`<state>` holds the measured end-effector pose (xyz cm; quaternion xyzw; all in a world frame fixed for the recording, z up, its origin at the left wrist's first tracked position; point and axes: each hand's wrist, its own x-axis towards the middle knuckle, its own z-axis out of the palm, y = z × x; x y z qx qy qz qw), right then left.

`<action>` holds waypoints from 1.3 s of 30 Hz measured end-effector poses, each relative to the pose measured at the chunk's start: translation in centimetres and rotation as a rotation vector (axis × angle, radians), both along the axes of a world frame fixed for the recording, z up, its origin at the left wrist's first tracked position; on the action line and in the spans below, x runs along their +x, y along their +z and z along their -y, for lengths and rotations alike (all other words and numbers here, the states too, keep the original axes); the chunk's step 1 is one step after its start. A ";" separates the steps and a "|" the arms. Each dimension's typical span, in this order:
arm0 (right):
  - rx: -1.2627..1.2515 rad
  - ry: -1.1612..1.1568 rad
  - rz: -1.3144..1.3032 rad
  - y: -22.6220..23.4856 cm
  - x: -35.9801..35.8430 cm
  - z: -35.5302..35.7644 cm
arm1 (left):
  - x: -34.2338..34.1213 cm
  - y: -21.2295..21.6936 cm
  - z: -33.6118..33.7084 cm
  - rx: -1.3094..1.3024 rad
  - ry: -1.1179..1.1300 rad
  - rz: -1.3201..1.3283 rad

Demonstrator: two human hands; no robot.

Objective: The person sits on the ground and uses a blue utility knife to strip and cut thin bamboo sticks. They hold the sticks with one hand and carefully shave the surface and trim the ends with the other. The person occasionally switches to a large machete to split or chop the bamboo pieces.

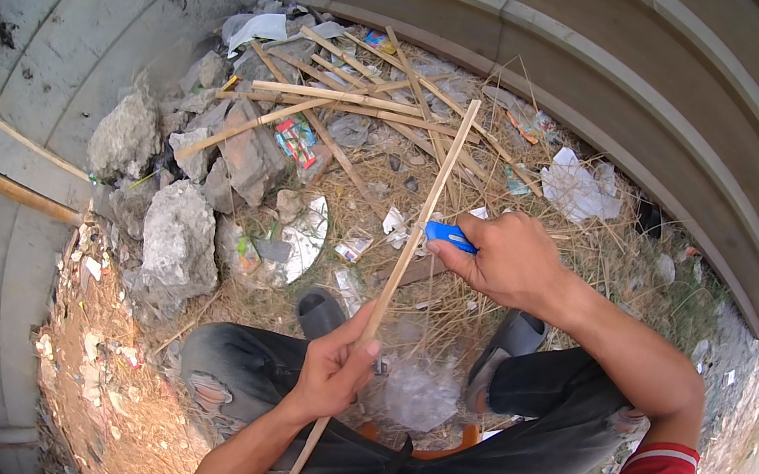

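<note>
A long, thin bamboo strip [412,242] runs slantwise in front of me, its top end pointing away and its lower end passing by my lap. My left hand [334,369] is closed round it below its middle. In my right hand [513,258] is a blue utility knife [452,238], its front end against or right beside the strip's right edge. The knife's blade is too small to make out. Beyond the strip, several more bamboo strips [322,95] lie crossed in a loose heap on the ground.
Grey rocks [180,240] are piled at the left. Corrugated metal sheets [608,45] wall the far side, and pale panels [66,19] stand at the left. Dry grass, a crumpled white plastic piece [581,187] and litter cover the ground. My sandalled feet [509,347] rest close by.
</note>
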<state>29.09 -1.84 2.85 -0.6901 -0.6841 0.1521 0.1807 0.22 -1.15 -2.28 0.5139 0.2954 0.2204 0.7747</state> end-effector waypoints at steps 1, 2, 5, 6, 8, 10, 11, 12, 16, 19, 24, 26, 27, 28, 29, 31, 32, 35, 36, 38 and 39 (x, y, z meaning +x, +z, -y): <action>0.021 -0.009 0.022 -0.6 0.2 -0.3 | 0.0 0.1 0.0 -0.021 0.005 0.009; 0.045 -0.017 0.046 -0.9 0.6 -0.6 | 0.2 0.1 0.1 -0.039 0.004 0.004; 0.048 -0.169 0.005 -1.1 3.4 -2.6 | -0.2 -0.2 0.3 -0.084 -0.002 -0.005; 0.069 -0.211 -0.001 -1.2 4.3 -2.9 | -0.4 -0.2 0.4 -0.097 -0.024 0.002; 0.098 -0.363 -0.003 -1.4 8.1 -3.8 | -0.6 -0.4 1.0 -0.057 -0.093 -0.019; 0.184 -0.555 0.018 -1.9 13.5 -3.9 | -1.0 -0.8 2.0 0.047 -0.187 -0.080; 0.269 -0.638 0.038 -1.9 15.4 -3.4 | -1.1 -0.9 1.9 0.061 -0.180 -0.098; 0.255 -0.650 0.005 -2.2 15.9 -3.1 | -1.4 -1.0 1.8 0.070 -0.159 -0.119; 0.195 -0.598 -0.104 -2.0 14.5 -2.0 | -0.8 -0.7 0.9 0.312 -0.062 -0.201; 0.119 -0.530 -0.193 -0.4 11.8 -2.1 | -0.8 -1.1 1.0 0.337 -0.044 -0.220; 0.091 -0.393 -0.486 0.7 8.3 -2.2 | -0.5 -0.5 0.7 0.121 -0.075 -0.106; 0.113 -0.329 -0.591 0.4 7.6 -2.3 | -0.4 -0.3 0.6 -0.046 -0.100 -0.007; 0.125 -0.300 -0.642 0.4 7.3 -2.3 | -0.3 -0.6 0.5 -0.101 -0.117 0.044; 0.084 -0.321 -0.685 0.6 6.9 -2.2 | -0.3 -0.7 0.5 -0.156 -0.133 0.094; 0.068 -0.318 -0.695 0.6 6.6 -2.1 | -0.2 -0.5 0.3 -0.187 -0.157 0.092; 0.036 -0.312 -0.716 -0.1 6.0 -2.0 | 0.0 0.2 0.0 -0.248 -0.205 0.087; 0.037 -0.291 -0.759 -0.3 5.8 -1.9 | 0.1 0.3 -0.1 -0.273 -0.214 0.091; -0.009 -0.268 -0.764 -1.3 5.3 -1.8 | 0.2 0.5 -0.4 -0.333 -0.232 0.102; -0.017 -0.259 -0.689 -1.1 4.9 -1.8 | 0.1 0.5 -0.4 -0.343 -0.232 0.105; -0.042 -0.242 -0.703 -0.2 3.9 -1.3 | -0.1 0.4 -0.4 -0.350 -0.235 0.107; -0.053 -0.234 -0.710 0.1 3.5 -1.0 | -0.2 0.5 -0.3 -0.348 -0.238 0.106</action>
